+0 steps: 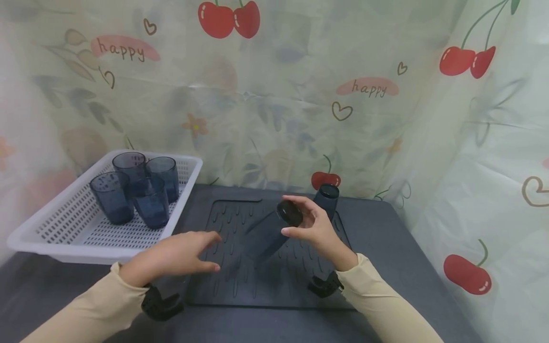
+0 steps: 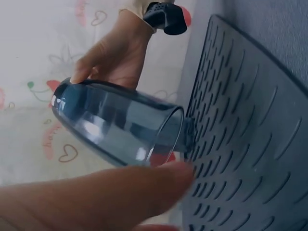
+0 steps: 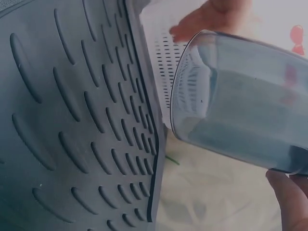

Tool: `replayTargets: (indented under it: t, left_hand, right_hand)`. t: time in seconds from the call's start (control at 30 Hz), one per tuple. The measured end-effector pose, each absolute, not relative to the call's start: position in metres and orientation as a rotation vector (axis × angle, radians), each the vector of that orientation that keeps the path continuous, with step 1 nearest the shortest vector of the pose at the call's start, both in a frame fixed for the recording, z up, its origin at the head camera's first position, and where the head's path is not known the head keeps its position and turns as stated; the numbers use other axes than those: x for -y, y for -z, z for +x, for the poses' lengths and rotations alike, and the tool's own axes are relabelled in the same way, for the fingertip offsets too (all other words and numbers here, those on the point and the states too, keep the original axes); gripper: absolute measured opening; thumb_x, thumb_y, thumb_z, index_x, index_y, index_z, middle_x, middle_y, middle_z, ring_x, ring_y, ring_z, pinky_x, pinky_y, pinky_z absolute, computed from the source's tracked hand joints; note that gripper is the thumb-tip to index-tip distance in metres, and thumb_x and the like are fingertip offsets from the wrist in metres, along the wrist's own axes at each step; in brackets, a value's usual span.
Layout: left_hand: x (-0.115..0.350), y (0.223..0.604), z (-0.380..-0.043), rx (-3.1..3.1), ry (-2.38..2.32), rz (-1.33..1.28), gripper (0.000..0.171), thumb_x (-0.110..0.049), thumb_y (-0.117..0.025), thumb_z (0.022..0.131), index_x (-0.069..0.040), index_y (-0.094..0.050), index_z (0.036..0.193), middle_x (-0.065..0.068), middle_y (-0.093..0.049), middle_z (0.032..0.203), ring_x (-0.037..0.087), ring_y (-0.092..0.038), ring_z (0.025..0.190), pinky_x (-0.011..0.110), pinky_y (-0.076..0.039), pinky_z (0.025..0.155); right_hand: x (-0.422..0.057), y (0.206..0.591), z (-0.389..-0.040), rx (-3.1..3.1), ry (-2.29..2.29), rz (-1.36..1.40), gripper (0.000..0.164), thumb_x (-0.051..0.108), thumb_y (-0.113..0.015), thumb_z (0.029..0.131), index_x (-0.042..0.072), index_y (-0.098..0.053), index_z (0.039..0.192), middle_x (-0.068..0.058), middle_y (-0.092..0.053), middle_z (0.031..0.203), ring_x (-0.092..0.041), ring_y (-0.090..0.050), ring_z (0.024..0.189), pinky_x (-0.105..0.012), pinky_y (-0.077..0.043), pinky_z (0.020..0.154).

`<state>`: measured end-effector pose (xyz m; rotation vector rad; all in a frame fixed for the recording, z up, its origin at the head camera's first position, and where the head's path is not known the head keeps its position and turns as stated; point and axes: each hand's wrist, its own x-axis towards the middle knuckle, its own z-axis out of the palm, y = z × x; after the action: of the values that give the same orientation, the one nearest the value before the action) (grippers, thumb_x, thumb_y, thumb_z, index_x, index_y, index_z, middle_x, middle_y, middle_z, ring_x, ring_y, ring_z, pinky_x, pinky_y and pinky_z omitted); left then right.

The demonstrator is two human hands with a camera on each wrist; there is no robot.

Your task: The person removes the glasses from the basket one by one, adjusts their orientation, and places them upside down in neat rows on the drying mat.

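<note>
A blue-tinted drinking glass is held in the air over the black ridged drying mat. My right hand grips it round its thick dark base, and the glass tilts with its open rim down and to the left. My left hand hovers at the mat's left side, fingers and thumb spread apart with nothing between them. In the left wrist view, the left thumb overlaps the rim of the glass. A second glass stands upside down at the mat's back right, partly behind my right hand.
A white perforated plastic basket sits on the left with several blue glasses upright inside. The mat lies on a dark grey table. A curtain printed with cherries hangs behind and along the right side.
</note>
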<state>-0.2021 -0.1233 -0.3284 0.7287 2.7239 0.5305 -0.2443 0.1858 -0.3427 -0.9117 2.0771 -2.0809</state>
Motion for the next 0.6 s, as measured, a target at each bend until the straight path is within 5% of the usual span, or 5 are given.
replayTargets:
  t: [0.3,0.6]
  left_hand:
    - [0.1259,0.3257,-0.1982,-2.547,-0.489,0.73,0.055,-0.041,-0.072,0.085,-0.009,-0.055,0.127,0.011,-0.063,0.122,0.028,-0.06,0.113,0.051,-0.048,0.094]
    - [0.1259,0.3241,-0.1976,-2.522,-0.488,0.737,0.053,-0.041,-0.072,0.085,-0.011,-0.056,0.126,0.012,-0.064,0.122,0.028,-0.061,0.113,0.051,-0.048,0.095]
  right_hand:
    - [-0.188,0.341,-0.2441,-2.226,2.009,-0.836,0.066,0.004,-0.078,0.078,0.008,-0.05,0.138,-0.004,-0.056,0.131,-0.014,-0.058,0.117,-0.027,-0.052,0.093]
    - [-0.1889,0.3394,-0.2492,-2.337,1.939,-0.689,0.066,0.013,-0.081,0.078,0.017,-0.053,0.137,-0.007,-0.058,0.131,-0.021,-0.061,0.109,-0.033,-0.056,0.08]
